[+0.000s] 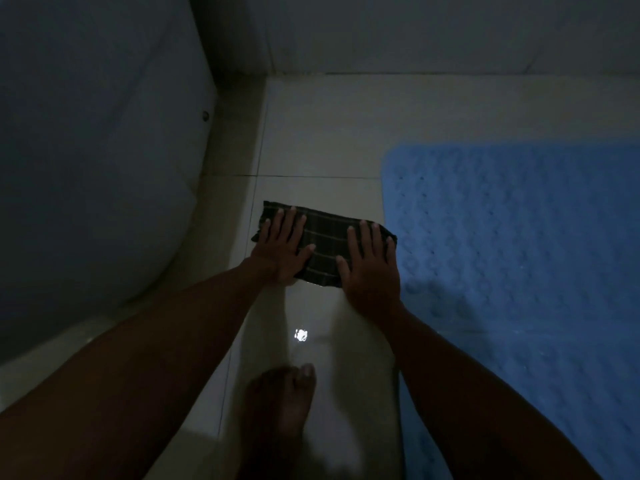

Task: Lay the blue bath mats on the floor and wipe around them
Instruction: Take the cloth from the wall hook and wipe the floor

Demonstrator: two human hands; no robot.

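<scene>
Left hand (282,245) flat, fingers spread, palm down on the left end of a dark plaid cloth (323,249). Right hand (372,268) the same, flat and spread on the cloth's right end, thumb pointing inward. I see neither hand pinching or gripping; both press the cloth onto the floor (311,140).

Cloth lies as a folded rectangle, pale stripes crossing dark fabric, its right corner just beside the edge of the blue bath mat (519,254). Mat lies flat on the floor to my right, rounded corner, bumpy pebbled surface with small holes; its right and near sides run out of view.

Floor is pale glossy tile with thin grout lines; a bright glint (301,335) sits between my forearms. A bare foot (280,410) stands below it, blurred. Left side filled by a large curved white fixture (97,168), too dim to identify. Tiled wall (415,29) beyond. Room very dark overall.
</scene>
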